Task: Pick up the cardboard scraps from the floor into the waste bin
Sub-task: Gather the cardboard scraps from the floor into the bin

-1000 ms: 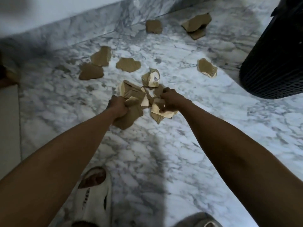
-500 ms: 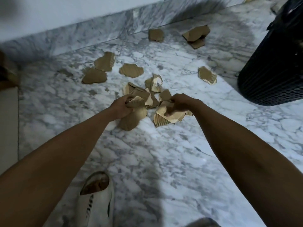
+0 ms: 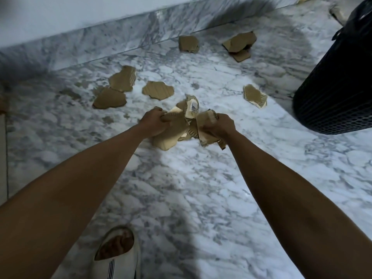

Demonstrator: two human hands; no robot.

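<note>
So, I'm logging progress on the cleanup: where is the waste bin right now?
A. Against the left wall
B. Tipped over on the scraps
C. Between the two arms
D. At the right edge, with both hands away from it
D: the black mesh waste bin stands at the right edge, while the left hand and right hand grip cardboard scraps mid-floor.

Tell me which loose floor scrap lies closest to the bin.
The lone scrap with the pale torn edge, just left of the black mesh waste bin. The other loose scraps lie farther left or back by the wall.

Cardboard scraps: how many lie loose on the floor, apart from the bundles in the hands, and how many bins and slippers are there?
Loose brown cardboard scraps on the marble floor: 7
Black mesh waste bin: 1
White slipper: 1
Total: 9
</note>
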